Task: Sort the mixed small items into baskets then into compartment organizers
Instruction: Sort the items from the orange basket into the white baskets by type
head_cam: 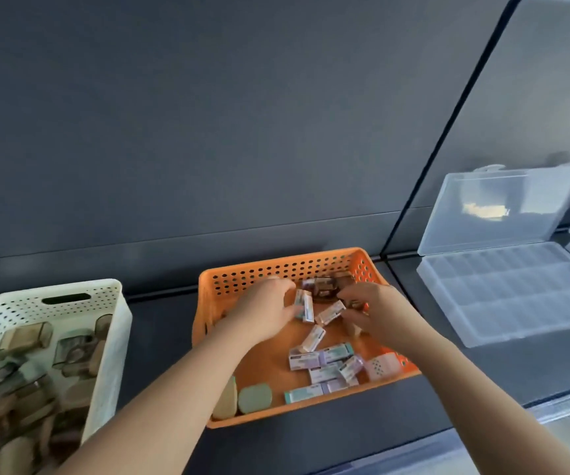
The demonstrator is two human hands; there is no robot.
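We reach into the orange basket (287,261) at mid-frame, probably to gather like items. Our left hand (263,313) pinches a small carton (303,305). Our right hand (374,313) curls over another, grip unclear. More cartons (324,368) lie lower down. The white basket (119,323), lower left, holds brownish cases (26,335). The clear organizer (503,296), right, sits open, its compartments apparently unfilled.

Bare forearms (160,399) — left grip (259,313), right grip (374,313) bare too.

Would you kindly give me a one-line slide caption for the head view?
Left hand and right hand grip small boxes inside the orange basket; clear organizer open alongside.
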